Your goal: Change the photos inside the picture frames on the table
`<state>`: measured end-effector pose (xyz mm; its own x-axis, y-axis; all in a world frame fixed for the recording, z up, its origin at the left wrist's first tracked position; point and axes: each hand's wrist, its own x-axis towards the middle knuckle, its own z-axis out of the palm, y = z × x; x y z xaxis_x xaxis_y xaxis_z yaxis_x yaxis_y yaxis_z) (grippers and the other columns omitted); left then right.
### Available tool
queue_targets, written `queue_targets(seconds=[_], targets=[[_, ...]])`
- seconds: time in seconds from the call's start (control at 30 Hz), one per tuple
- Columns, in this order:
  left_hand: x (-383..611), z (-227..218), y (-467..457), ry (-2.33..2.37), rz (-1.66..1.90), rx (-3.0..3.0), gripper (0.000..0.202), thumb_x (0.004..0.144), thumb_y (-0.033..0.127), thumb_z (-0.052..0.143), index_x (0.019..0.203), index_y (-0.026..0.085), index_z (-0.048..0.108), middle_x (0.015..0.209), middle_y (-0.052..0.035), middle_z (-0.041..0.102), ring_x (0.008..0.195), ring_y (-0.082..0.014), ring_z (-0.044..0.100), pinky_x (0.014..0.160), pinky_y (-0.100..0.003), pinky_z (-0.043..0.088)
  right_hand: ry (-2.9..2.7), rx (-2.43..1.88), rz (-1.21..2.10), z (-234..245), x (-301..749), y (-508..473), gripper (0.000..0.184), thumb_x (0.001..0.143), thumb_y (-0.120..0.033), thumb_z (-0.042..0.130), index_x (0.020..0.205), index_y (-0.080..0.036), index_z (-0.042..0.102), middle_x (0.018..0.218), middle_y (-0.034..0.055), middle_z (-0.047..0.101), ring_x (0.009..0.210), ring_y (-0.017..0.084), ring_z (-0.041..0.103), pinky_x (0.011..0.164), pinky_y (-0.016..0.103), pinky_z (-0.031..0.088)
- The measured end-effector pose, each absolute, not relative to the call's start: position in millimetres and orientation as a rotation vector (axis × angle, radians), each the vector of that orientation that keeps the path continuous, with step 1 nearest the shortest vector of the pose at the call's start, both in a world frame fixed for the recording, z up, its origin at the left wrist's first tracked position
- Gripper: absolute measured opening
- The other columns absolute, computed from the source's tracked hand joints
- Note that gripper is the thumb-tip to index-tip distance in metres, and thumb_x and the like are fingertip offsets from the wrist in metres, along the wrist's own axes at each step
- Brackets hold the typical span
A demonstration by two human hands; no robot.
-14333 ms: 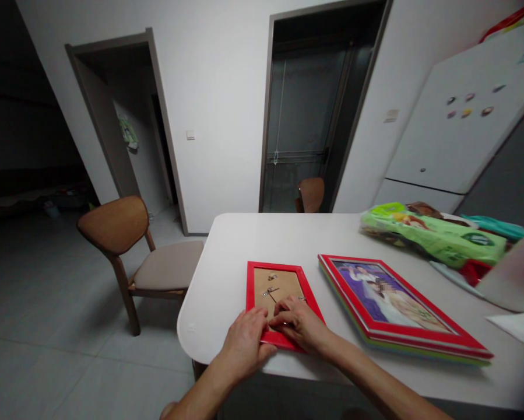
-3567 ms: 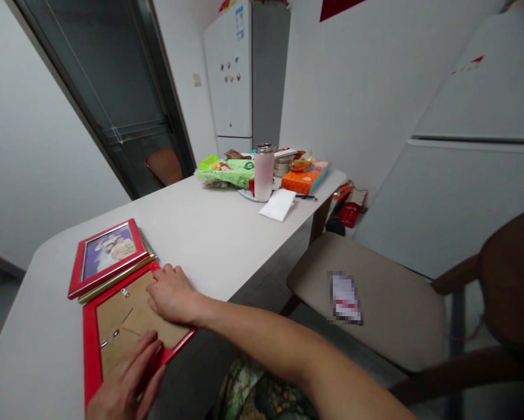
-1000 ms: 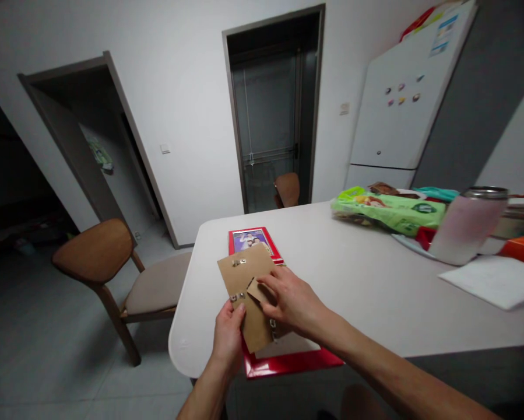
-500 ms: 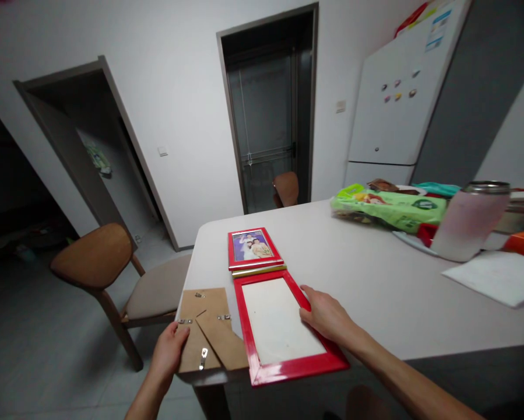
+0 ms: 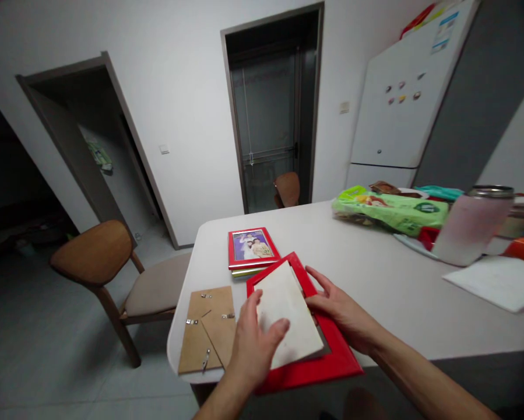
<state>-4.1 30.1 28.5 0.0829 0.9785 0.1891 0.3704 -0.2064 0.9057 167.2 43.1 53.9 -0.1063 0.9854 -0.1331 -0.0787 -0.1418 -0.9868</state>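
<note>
The red picture frame (image 5: 327, 378) is at the table's near edge, gripped along its right side by my right hand (image 5: 343, 312). A white sheet of paper (image 5: 290, 318) lies skewed in the frame, its edges out of line with the opening. My left hand (image 5: 255, 344) is over the sheet's left part, thumb and fingers apart; whether the fingertips touch the paper I cannot tell. Left of the frame, a brown backing board (image 5: 207, 332) with metal clips lies on the table, partly covered by my left hand. A smaller red-framed photo (image 5: 253, 248) sits on a stack beyond.
On the right of the table (image 5: 401, 297) stand a pink bottle (image 5: 471, 227), a green plastic package (image 5: 393, 209) and a white folded paper (image 5: 498, 283). A wooden chair (image 5: 95, 254) is at the left, another chair (image 5: 287, 189) behind the far edge.
My left hand has left the backing board and moved right, over the white sheet. The sheet has shifted askew in the frame. The frame has moved slightly right, turned in my right hand.
</note>
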Motion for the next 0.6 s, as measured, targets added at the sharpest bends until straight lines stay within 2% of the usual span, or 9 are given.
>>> queue_targets(seconds=[0.13,0.23,0.33,0.47,0.6], targets=[[38,52,37,1.298,1.132,1.619,0.072,0.057,0.024,0.062,0.121,0.011,0.032,0.123,-0.0149,0.038,0.112,-0.0273,0.035,0.091,-0.035,0.031,-1.202,-1.07,1.454,65,156,46,0.078,0.063,-0.031,0.058,0.129,-0.023,0.016,0.068,-0.0003,0.062,0.057,0.013,0.058,0.052,0.024,0.045],[26,62,44,1.288,1.176,1.582,0.064,0.057,0.015,0.056,0.117,0.014,0.036,0.114,-0.0121,0.045,0.099,-0.0229,0.046,0.081,-0.03,0.039,-1.274,-1.154,1.379,62,161,52,0.077,0.063,-0.03,0.058,0.128,-0.021,0.019,0.06,-0.0025,0.058,0.051,0.012,0.055,0.047,0.022,0.042],[-13,65,46,1.277,1.275,1.425,0.054,0.059,0.013,0.05,0.112,0.015,0.039,0.098,-0.007,0.051,0.081,-0.0161,0.053,0.069,-0.025,0.042,-1.358,-1.363,1.239,46,175,61,0.07,0.065,-0.026,0.053,0.128,-0.019,0.023,0.053,-0.0046,0.054,0.046,0.011,0.052,0.042,0.02,0.038],[-69,41,44,1.219,1.293,1.137,0.062,0.058,0.013,0.053,0.116,0.013,0.029,0.084,-0.0033,0.055,0.07,-0.0149,0.056,0.064,-0.025,0.044,-1.566,-1.684,0.889,15,194,74,0.054,0.066,-0.024,0.045,0.119,-0.015,0.04,0.057,-0.0012,0.059,0.048,0.013,0.054,0.047,0.022,0.038],[-96,-1,44,1.432,1.195,1.076,0.063,0.058,0.009,0.051,0.116,0.01,0.027,0.073,-0.0002,0.057,0.061,-0.0131,0.056,0.058,-0.022,0.043,-1.756,-1.874,0.49,-10,199,83,0.044,0.067,-0.025,0.043,0.108,-0.013,0.052,0.074,0.0061,0.065,0.066,0.018,0.059,0.06,0.025,0.041]])
